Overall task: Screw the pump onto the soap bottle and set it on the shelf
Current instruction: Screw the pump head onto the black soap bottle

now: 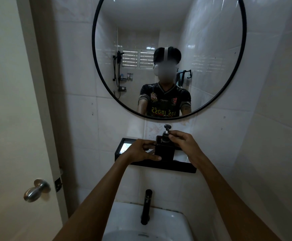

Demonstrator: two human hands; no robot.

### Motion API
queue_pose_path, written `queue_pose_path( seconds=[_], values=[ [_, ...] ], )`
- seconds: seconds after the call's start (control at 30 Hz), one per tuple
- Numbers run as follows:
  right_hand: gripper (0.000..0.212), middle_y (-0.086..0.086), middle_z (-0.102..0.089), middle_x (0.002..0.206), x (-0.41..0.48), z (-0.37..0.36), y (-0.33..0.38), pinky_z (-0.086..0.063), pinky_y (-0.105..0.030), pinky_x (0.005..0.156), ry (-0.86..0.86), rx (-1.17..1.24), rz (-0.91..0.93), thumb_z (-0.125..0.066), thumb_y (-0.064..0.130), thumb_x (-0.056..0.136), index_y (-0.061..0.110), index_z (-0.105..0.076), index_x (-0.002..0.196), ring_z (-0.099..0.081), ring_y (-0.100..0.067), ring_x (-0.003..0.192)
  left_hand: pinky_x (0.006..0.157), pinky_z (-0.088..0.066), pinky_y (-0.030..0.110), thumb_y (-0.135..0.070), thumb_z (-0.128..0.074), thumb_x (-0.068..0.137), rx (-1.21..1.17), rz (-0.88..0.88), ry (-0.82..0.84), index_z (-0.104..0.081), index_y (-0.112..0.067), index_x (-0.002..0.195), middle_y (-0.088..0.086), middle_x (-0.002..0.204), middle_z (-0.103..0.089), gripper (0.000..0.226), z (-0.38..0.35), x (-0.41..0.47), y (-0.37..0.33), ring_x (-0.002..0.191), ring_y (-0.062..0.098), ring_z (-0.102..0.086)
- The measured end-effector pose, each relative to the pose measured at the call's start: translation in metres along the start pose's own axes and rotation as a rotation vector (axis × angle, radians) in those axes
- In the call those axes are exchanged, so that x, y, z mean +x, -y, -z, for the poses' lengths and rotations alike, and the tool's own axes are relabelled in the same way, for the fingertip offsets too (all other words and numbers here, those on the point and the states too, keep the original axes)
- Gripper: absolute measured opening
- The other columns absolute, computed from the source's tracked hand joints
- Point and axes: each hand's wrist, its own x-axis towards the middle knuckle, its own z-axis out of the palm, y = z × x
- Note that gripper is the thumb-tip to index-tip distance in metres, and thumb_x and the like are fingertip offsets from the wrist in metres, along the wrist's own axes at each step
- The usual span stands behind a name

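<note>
mid-frame, left hand (pixel 142 151) is gripping the bottle (pixel 163 151) upright w/ base at the shelf (pixel 185 168) front rim. right hand (pixel 185 145) fingers are pinching the pump (pixel 166 134) collar, axis vertical, just left of them.

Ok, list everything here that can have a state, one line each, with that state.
soap bottle: upright on the shelf, held at its side
pump: seated in the bottle's neck, head up
left hand: gripping the bottle
right hand: fingers pinching the pump's collar
shelf: mounted under the mirror, bottle on it
faucet: no water seen running
door: open or shut, cannot tell
</note>
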Motion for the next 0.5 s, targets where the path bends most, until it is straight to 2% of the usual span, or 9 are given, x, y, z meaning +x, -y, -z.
queue_pose_path(
  seconds=[0.23, 0.4, 0.5],
  values=[
    [0.018, -0.005, -0.075, 0.107, 0.0007, 0.0019, -0.0022, -0.052, -0.024, 0.090, -0.020, 0.013, -0.012, -0.063, 0.013, 0.094, 0.011, -0.073, 0.109, -0.069, -0.014, 0.102, 0.113, -0.046, 0.041, -0.032, -0.092, 0.069, 0.004, -0.007, -0.003, -0.064, -0.026, 0.137, -0.002, 0.125, -0.075, 0.073, -0.0003, 0.0010, 0.0022, 0.124, 0.013, -0.064],
    [0.024, -0.001, -0.075, 0.110, 0.0005, 0.0021, -0.0008, -0.052, -0.019, 0.084, -0.003, 0.025, -0.012, -0.062, 0.012, 0.095, 0.012, -0.073, 0.115, -0.070, -0.009, 0.102, 0.113, -0.046, 0.039, -0.028, -0.090, 0.072, 0.003, -0.016, -0.003, -0.064, -0.025, 0.137, 0.000, 0.116, -0.075, 0.070, -0.0005, 0.0006, 0.0010, 0.122, 0.015, -0.065],
    [0.021, -0.003, -0.076, 0.108, 0.0006, 0.0028, -0.0022, -0.052, -0.021, 0.087, 0.000, 0.020, -0.005, -0.064, 0.013, 0.093, 0.011, -0.074, 0.112, -0.071, -0.010, 0.100, 0.113, -0.045, 0.040, -0.028, -0.090, 0.072, 0.005, -0.024, 0.003, -0.064, -0.024, 0.137, -0.001, 0.123, -0.075, 0.070, -0.0005, 0.0013, 0.0018, 0.124, 0.012, -0.064]
  ],
)
